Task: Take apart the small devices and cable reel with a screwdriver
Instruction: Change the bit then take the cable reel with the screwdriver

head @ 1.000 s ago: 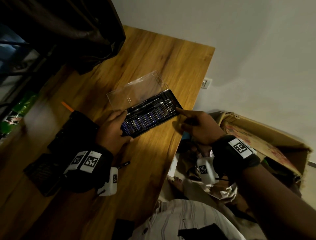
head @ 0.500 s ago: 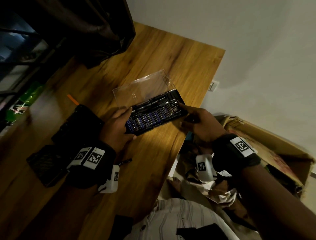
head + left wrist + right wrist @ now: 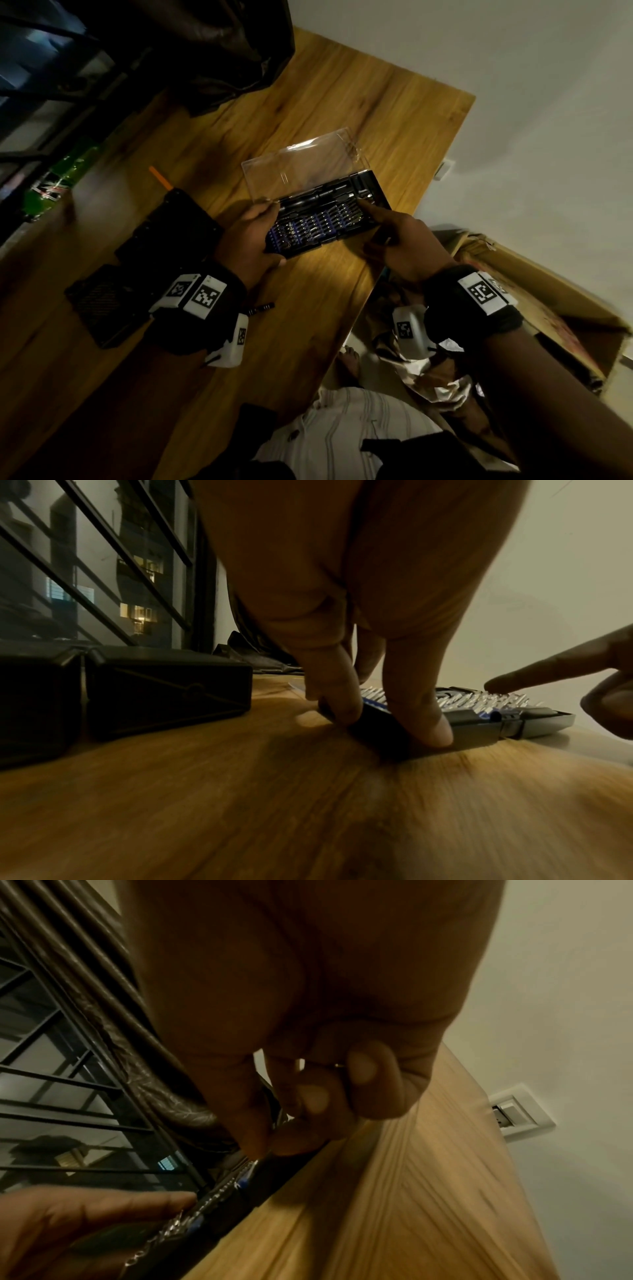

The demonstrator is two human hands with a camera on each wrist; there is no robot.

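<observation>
Since the earlier frames the right hand has been brought in from off the worktop edge, w/ its index finger now laid on the far right end of the bit rows; approx half a sec ago it was only at the case's near corner. The case itself looks barely shifted.

Near to far: a small dark bit is left loose on the worktop just beside the left wrist. Next, the left hand is clamped on the near-left end of the screwdriver kit case, thumb on the front edge and fingers curled over the side, so the case is pinned flat. The case's long axis is run left-right across in front of the person, slightly angled away to the right, clear lid flipped open on the far side. The driver handle is seated in the back row, parallel to that axis, just beyond the right fingertip. So the right hand is the nearer one for a pick.

Right hand: index finger stretched out and touching the bits, other fingers curled in, nothing held. Whether a bit is being selected or just pointed at can't be told.

Black devices are parked to the left, apparently untouched, so disassembly prob hasn't started.
</observation>
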